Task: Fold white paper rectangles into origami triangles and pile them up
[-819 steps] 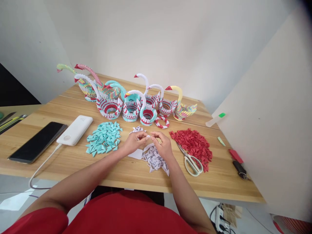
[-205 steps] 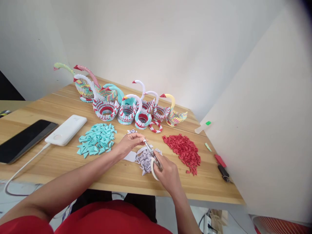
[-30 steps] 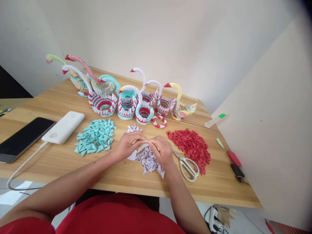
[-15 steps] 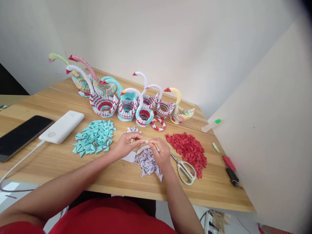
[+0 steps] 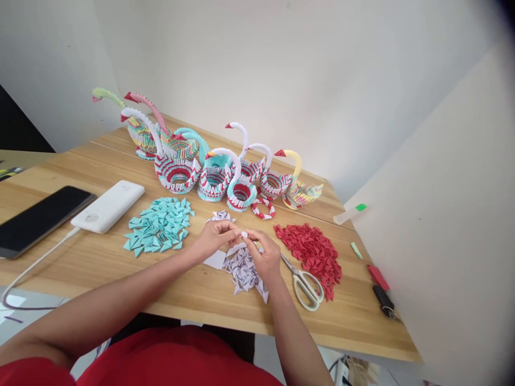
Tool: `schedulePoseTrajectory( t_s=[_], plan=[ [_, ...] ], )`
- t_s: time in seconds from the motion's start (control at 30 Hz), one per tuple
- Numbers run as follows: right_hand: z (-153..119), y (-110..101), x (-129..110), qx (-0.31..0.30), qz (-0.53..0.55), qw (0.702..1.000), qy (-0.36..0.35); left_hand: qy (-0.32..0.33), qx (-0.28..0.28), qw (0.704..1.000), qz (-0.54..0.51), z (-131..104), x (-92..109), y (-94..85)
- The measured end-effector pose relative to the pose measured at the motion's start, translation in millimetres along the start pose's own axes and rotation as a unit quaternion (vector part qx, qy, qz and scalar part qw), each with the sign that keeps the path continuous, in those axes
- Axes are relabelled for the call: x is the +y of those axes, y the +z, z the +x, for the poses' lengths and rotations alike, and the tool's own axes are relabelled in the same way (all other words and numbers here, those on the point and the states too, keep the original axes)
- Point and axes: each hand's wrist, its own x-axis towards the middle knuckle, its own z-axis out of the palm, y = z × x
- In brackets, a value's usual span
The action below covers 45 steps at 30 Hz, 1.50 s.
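A small white paper piece [image 5: 244, 235] is pinched between the fingertips of my left hand [image 5: 217, 238] and my right hand [image 5: 264, 254], which almost meet. Both hands are closed on it, above a pile of white folded paper triangles [image 5: 243, 272]. A flat white paper slip [image 5: 215, 259] lies under my left hand. Behind the hands sits a smaller heap of white pieces [image 5: 221, 215]. Teal paper triangles [image 5: 160, 225] are heaped to the left, red paper triangles [image 5: 311, 254] to the right. Scissors [image 5: 304, 284] rest beside my right wrist.
Several folded-paper swans [image 5: 177, 172] stand along the back of the wooden table [image 5: 193, 292], with a red-and-white paper ring [image 5: 263, 209] before them. A phone [image 5: 40, 220] and a cabled white power bank [image 5: 108, 207] lie at left. A black key fob [image 5: 383, 300] lies near the right edge.
The white paper piece has turned slightly between my fingertips and now shows a broader face. Both hands stay in nearly the same place. The whole view has shifted a little.
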Motion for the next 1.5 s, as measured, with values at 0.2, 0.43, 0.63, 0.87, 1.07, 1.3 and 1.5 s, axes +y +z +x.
schedulePoseTrajectory(
  t_s=[0.2, 0.43, 0.63, 0.87, 1.07, 1.3, 1.5],
  plan=[
    [3.9, 1.7, 3.0, -0.04, 0.225, 0.948, 0.221, 0.015, 0.006, 1.0, 0.021, -2.0, 10.8, -0.3],
    [5.2, 1.0, 4.6, -0.046, 0.339, 0.893, 0.294, 0.026, 0.039, 0.998, 0.036, -1.2, 11.2, 0.0],
    [7.1, -0.5, 10.7, -0.037, 0.328, 0.9, 0.285, 0.034, 0.046, 0.998, 0.041, 1.3, 5.0, -3.0],
    [10.4, -23.5, 8.9, -0.079, 0.197, 0.947, 0.243, 0.039, 0.06, 0.997, 0.038, 6.0, -4.0, -8.4],
    [-0.9, -62.1, -6.5, -0.193, -0.037, 0.974, 0.113, 0.042, 0.06, 0.997, 0.029, 5.6, -5.7, -8.3],
    [-14.9, -57.6, -24.7, -0.09, -0.153, 0.984, -0.003, 0.04, 0.067, 0.997, 0.011, 7.3, -6.1, -8.5],
    [-17.6, 4.6, -40.9, -0.251, -0.171, 0.945, -0.119, 0.052, 0.09, 0.995, -0.003, 9.6, -4.4, -13.1]
  ],
)
